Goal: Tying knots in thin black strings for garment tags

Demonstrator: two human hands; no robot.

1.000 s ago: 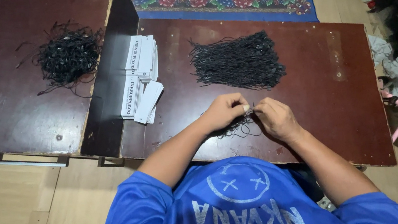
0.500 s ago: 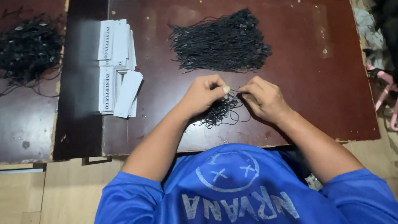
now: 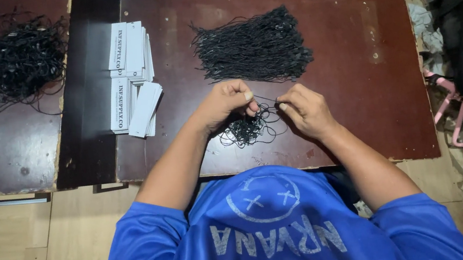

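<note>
Head view: dark brown tabletop over pale wood floor. At centre, left hand and right hand pinch one thin black cord between closed fingertips, above a small cord tangle. Large cord bundle at 12 o'clock; white tags at 10 o'clock (stacked); another cord heap far left.

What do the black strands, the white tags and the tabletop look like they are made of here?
The black strands look like thin cord or waxed string: matte, limp, tangling in loose loops. The left hand and right hand pinch one over a small tangle. The white tags seem to be stiff card: flat, sharp-edged, stacked. The tabletop looks like dark brown laminated board, slightly glossy, chipped along its edge.
</note>
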